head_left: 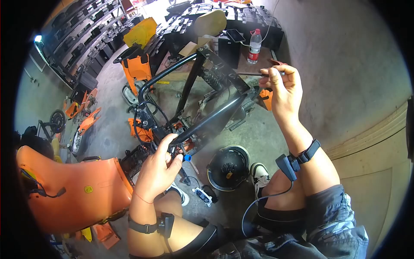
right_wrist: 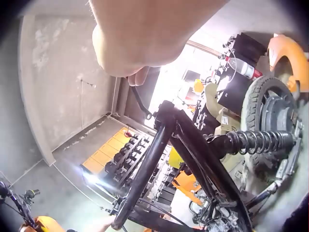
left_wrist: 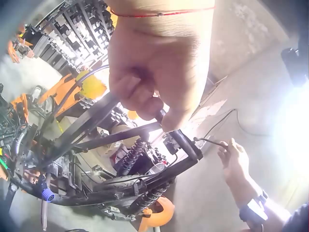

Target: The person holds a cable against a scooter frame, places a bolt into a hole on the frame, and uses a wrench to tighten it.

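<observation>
A black vehicle frame point(head_left: 215, 115) with a coil-spring shock absorber point(right_wrist: 260, 141) stands in front of me. My right hand point(head_left: 284, 88) grips a thin dark wrench point(right_wrist: 140, 102). Its ring-like end meets the frame's upper corner point(right_wrist: 165, 113). My left hand point(head_left: 159, 170) is at the lower end of the frame tube, fingers curled. In the left wrist view, its thumb and fingers pinch a small dark piece point(left_wrist: 161, 115), mostly hidden by the hand. A blue cap-like part point(head_left: 187, 158) shows just beside that hand.
An orange body panel point(head_left: 77, 190) lies left of my legs. On the floor are a round black bowl-like shell point(head_left: 228, 168) and a small white-edged part point(head_left: 202, 196). Behind the frame, a low table holds a water bottle point(head_left: 255, 45) and a phone point(head_left: 235, 35). Several black boxes stand beyond.
</observation>
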`<state>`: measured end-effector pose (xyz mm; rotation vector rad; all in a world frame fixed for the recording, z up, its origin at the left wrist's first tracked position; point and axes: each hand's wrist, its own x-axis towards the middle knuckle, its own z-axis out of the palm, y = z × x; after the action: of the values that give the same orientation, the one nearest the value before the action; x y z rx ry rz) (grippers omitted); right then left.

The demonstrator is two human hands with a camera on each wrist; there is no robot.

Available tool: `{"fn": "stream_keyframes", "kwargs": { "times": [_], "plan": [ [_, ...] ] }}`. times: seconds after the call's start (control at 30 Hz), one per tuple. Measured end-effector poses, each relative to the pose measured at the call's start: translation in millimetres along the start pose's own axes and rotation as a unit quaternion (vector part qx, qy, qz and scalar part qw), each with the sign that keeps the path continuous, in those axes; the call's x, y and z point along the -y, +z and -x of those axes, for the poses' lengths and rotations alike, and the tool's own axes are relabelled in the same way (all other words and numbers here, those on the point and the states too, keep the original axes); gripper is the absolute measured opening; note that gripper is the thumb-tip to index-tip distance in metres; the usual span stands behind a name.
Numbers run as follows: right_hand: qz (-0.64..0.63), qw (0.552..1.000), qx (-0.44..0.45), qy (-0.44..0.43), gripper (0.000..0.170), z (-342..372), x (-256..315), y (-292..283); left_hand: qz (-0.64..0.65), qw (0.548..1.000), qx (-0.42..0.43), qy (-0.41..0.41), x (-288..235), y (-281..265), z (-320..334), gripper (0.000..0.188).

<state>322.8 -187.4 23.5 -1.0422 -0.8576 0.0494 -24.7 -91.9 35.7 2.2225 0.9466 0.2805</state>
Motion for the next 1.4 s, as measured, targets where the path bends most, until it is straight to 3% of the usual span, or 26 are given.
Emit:
{"fn": "stream_keyframes", "kwargs": {
  "times": [0.1, 0.17, 0.37, 0.47, 0.57, 0.7, 0.77, 0.93, 1.07, 1.13, 1.23, 1.4],
  "plan": [
    [0.078, 0.997, 0.018, 0.007, 0.017, 9, 10, -3, 0.006, 1.000, -0.003, 0.003, 2, 3, 1, 0.062],
    [0.139, 0.986, 0.055, -0.072, 0.016, 15, 10, -4, -0.008, 1.000, -0.003, 0.004, 0, 3, 1, 0.063],
    [0.103, 0.991, 0.070, -0.051, 0.024, 26, 4, -6, 0.004, 1.000, -0.004, 0.001, 3, 4, 3, 0.064],
    [0.242, 0.941, 0.129, -0.198, 0.028, 28, 17, -7, 0.004, 1.000, 0.006, -0.009, 0, 2, 3, 0.063],
    [0.275, 0.916, 0.146, -0.254, 0.030, 28, 16, -5, 0.003, 1.000, -0.004, 0.000, 1, 3, 2, 0.062],
    [0.321, 0.897, 0.172, -0.250, 0.032, 32, 27, 2, 0.008, 1.000, -0.006, 0.014, 4, 4, 0, 0.062],
    [0.388, 0.853, 0.213, -0.276, 0.033, 32, 34, 7, 0.010, 1.000, -0.002, 0.001, 2, 5, 0, 0.062],
    [0.434, 0.807, 0.271, -0.295, 0.019, 40, 46, 10, 0.015, 1.000, 0.005, -0.006, 0, 4, 6, 0.063],
    [0.434, 0.811, 0.269, -0.286, 0.019, 39, 50, 14, 0.014, 1.000, 0.006, -0.008, 1, 4, 7, 0.065],
    [0.419, 0.836, 0.254, -0.249, 0.033, 38, 51, 14, 0.015, 1.000, 0.012, -0.020, -3, 2, 6, 0.065],
    [0.440, 0.826, 0.266, -0.231, 0.031, 33, 57, 15, 0.012, 1.000, 0.013, -0.016, -2, 1, 1, 0.065],
    [0.401, 0.827, 0.292, -0.266, 0.031, 22, 46, -4, 0.023, 1.000, 0.011, -0.018, -2, 1, 4, 0.066]
  ]
}}
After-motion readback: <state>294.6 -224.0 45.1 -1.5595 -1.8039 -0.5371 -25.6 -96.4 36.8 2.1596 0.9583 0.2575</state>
